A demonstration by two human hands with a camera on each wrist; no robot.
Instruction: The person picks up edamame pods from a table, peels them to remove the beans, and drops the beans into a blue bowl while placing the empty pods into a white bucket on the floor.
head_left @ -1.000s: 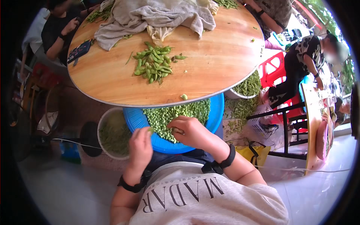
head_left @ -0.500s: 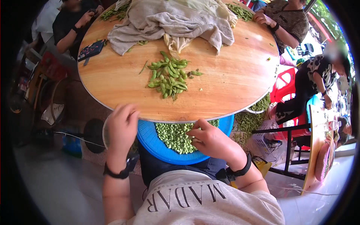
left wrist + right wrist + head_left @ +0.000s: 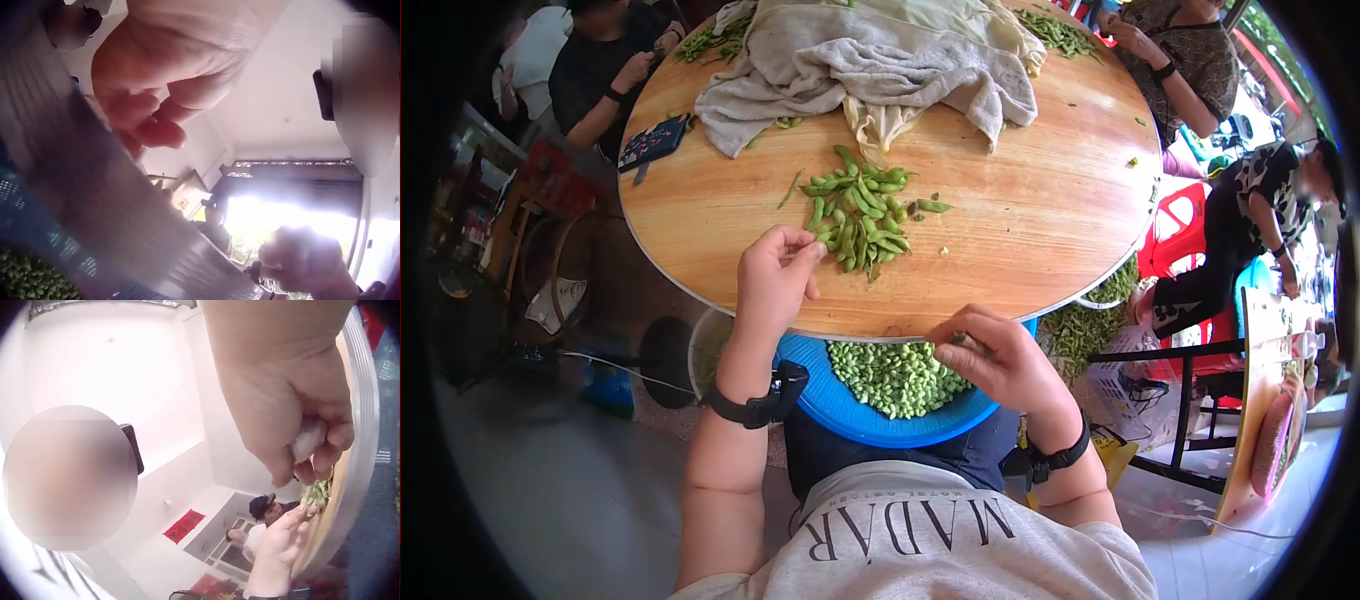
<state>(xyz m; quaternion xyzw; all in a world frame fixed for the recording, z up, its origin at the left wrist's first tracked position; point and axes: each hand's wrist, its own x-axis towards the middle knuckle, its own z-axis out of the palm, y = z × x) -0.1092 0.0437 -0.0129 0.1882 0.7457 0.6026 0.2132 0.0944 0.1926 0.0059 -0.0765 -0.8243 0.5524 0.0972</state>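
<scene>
At the clock's centre: we are finding green pods (image 3: 860, 215) lying heaped on the wooden table (image 3: 1020, 230), and we are taking all readings from that heap, as the head view is showing it.
Left hand (image 3: 775, 275): at eight o'clock, we are seeing its fingertips meeting the heap's edge, thumb and forefinger standing close together; whether they are pinching a pod, we cannot tell.
Right hand (image 3: 1000, 360): between four and five o'clock, we are recording it hovering beside the table's near edge, fingers curling inward; whether they are enclosing anything, we cannot tell.
Blue basin (image 3: 840, 420): at six o'clock, we are observing it sitting partly beneath the table's edge, with shelled beans (image 3: 890, 380) lying inside.
Rumpled cloths (image 3: 870, 80): at twelve o'clock, we are noting them lying beyond the pods.
Others present: we are listing a person in black (image 3: 605, 85) at ten o'clock and a person in a patterned top (image 3: 1195, 70) at two.
</scene>
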